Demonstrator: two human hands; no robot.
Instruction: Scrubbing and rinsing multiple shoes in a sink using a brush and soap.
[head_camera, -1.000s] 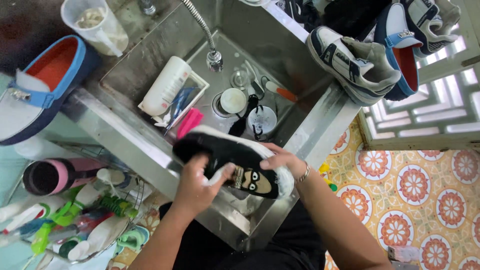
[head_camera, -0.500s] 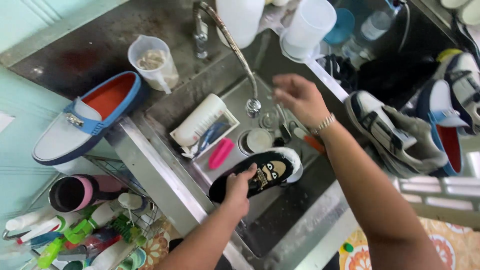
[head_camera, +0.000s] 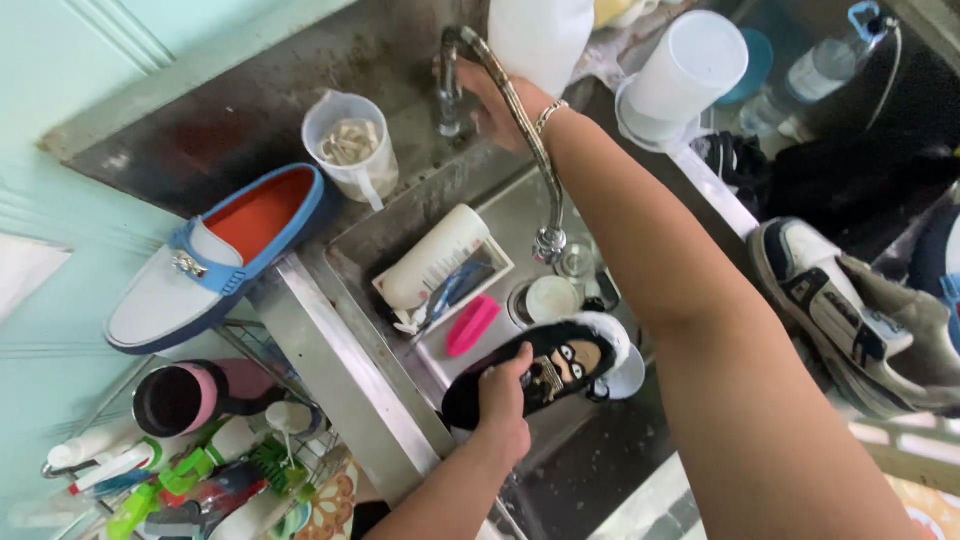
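A stainless steel sink (head_camera: 500, 210) fills the middle of the view, its metal dull and stained, set against a pale mint-green wall (head_camera: 60, 120). The left hand (head_camera: 505, 410) is closed around the heel end of a black slip-on shoe (head_camera: 545, 370) with a cartoon face on its insole, holding it low over the basin, just below the spout of the curved tap (head_camera: 520, 130). The right hand (head_camera: 495, 105) reaches up to the base of the tap and touches it; whether its fingers grip there cannot be told, since the pipe and wrist hide them. Inside the basin lie a white bottle (head_camera: 435, 255) on its side, a pink brush (head_camera: 472, 325) and a round drain cover (head_camera: 552, 298). On the dark counter behind the sink stand a clear measuring jug (head_camera: 350, 150) and a blue-and-white loafer with an orange lining (head_camera: 215, 260). To the right, grey-and-white sneakers (head_camera: 860, 320) rest on a ledge. Below the counter at left, a wire rack (head_camera: 190, 450) holds a pink mug and green-capped bottles.
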